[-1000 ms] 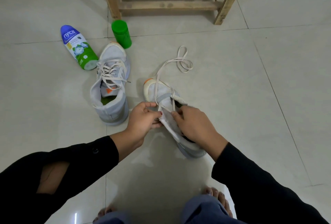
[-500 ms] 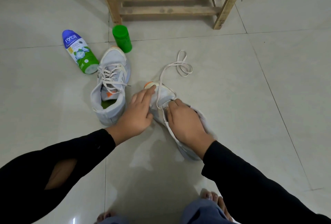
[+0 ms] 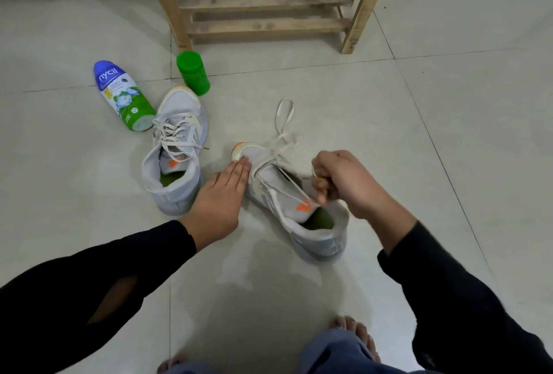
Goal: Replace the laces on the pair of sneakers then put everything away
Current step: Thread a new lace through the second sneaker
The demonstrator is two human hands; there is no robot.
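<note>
Two grey sneakers stand on the tiled floor. The left sneaker is laced with a cream lace. The right sneaker lies in the middle, toe pointing away, partly laced. My left hand presses flat with straight fingers on the toe side of that sneaker. My right hand is curled in a fist around the cream lace, held above the sneaker's tongue. The lace runs taut from the eyelets to my fist, and a loose loop trails on the floor beyond the toe.
A blue and green powder bottle lies on its side at the left. A green cap stands beside the left sneaker's toe. A wooden rack stands at the back. My bare toes show at the bottom edge.
My right hand has lifted off the sneaker and drawn the lace back towards me in a fist. The sneaker's opening is now uncovered. My left hand stays pressed by the toe.
</note>
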